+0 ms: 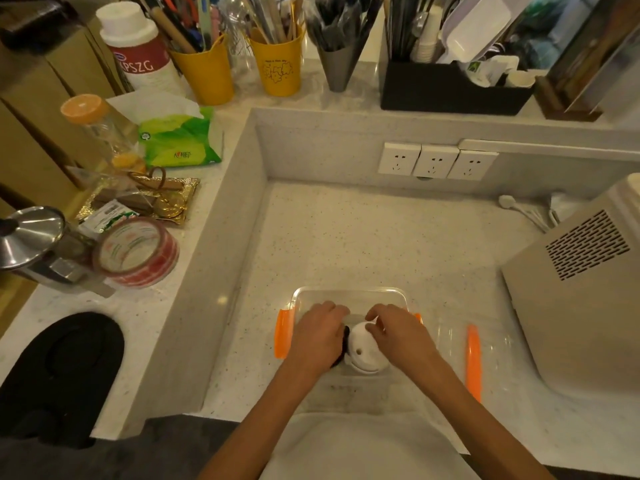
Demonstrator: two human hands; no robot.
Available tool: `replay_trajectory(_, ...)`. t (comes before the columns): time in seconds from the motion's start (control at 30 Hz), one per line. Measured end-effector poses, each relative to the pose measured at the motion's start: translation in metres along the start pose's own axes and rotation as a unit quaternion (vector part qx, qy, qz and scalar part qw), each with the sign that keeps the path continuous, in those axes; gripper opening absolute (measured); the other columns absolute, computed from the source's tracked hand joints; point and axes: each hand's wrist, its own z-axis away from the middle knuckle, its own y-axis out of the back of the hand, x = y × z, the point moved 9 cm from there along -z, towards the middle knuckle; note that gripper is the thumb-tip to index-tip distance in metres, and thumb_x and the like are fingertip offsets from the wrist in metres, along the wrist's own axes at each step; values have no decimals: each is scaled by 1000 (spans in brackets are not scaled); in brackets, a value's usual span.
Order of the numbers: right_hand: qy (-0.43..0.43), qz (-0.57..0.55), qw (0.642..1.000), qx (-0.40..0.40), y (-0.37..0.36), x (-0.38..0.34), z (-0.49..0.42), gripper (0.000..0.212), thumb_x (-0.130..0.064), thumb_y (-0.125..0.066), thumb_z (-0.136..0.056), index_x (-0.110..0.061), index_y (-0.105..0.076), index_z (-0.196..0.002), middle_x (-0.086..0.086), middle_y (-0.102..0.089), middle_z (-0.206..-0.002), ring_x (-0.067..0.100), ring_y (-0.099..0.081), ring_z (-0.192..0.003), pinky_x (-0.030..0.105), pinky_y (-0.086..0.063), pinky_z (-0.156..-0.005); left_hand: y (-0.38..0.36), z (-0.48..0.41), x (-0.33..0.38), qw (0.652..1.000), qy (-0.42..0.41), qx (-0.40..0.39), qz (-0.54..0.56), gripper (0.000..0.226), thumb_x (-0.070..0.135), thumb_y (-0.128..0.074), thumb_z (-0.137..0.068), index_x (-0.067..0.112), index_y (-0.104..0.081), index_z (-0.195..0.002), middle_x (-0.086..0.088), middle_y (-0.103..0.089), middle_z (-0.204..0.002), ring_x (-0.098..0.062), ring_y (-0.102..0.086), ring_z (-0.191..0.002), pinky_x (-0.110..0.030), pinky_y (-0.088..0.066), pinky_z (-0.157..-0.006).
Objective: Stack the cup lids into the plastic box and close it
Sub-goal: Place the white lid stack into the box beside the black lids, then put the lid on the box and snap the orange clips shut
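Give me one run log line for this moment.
step: stacking | left hand: on black lids | right hand: on white lids | plastic box: open

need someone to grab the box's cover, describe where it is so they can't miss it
Start at the big beige appliance on the right of the sunken counter. Just left of it, flat on the counter beside the clear plastic box, lies the clear lid. Its long orange clip sets it apart.
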Motion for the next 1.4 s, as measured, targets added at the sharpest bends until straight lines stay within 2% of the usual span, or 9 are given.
replay_trajectory(0.13,-50,-40,989,130,47,22,17,25,-21,-61,-95,-17,-60,-120,6,-63,-109,21,-64,-91,28,-48,-71,41,30,-25,984,73,155,-53,45,4,-72,-81,12,-66,-125,-12,-67,-122,-30,-63,-101,-37,-54,-79)
replay_trajectory(0.27,-134,-100,984,61,30,53,27,41,-22,-55,-99,-18,-47,-139,9,-63,-115,28,-64,-100,39,-52,-83,32,36,-50,986,105,123,41,64,-10,-62,-85,13,-50,-143,-12,-47,-143,-28,-54,-118,-37,-55,-91)
replay_trajectory(0.37,-148,-152,977,23,15,65,31,37,-23,-51,-100,-20,-49,-137,-1,-64,-86,23,-62,-80,33,-46,-71,26,32,-48,987,88,109,84,65,-19,-55,-85,11,-52,-142,-14,-36,-149,-25,-55,-115,-37,-60,-73)
replay_trajectory(0.5,-158,-184,970,29,12,69,33,37,-25,-52,-100,-23,-48,-137,-3,-63,-88,13,-59,-72,28,-45,-64,25,26,-53,986,103,101,80,53,-9,-54,-92,12,-52,-140,-11,-35,-147,-24,-61,-104,-37,-61,-69)
replay_trajectory(0.73,-224,-256,935,96,39,114,60,21,-38,-54,-97,-30,-68,-110,-5,-71,-94,13,-67,-87,33,-55,-79,55,-12,3,990,42,132,-3,35,0,-58,-89,7,-66,-122,-18,-53,-139,-37,-51,-123,-48,-51,-95)
replay_trajectory(0.83,-289,-261,906,168,54,153,98,20,-32,-52,-97,-26,-69,-91,-9,-69,-81,14,-66,-80,32,-52,-69,40,-40,67,993,-81,80,35,35,3,-55,-91,9,-65,-124,-14,-64,-128,-36,-57,-117,-46,-48,-95)
replay_trajectory(1.0,-410,-266,851,190,32,207,176,22,-25,-51,-97,-25,-72,-92,-6,-70,-87,17,-66,-85,39,-54,-81,-37,-83,162,978,-194,-71,-19,38,10,-47,-93,13,-64,-127,-10,-69,-124,-32,-61,-113,-41,-47,-92)
replay_trajectory(1.23,-512,-261,818,-3,-70,224,246,37,-39,-50,-97,-11,-73,-98,5,-73,-100,20,-67,-90,38,-54,-90,-152,-105,209,906,-160,-389,-48,73,24,-54,-97,20,-18,-160,-16,-34,-160,-36,-35,-145,-45,-35,-116)
replay_trajectory(1.4,-535,-432,724,63,-117,214,253,69,-45,-56,-96,-9,-34,-151,8,-43,-152,28,-50,-133,37,-45,-105,-177,-113,189,893,-127,-422,-90,86,27,-62,-92,17,-11,-161,-14,-19,-166,-35,-19,-152,-46,-29,-120)
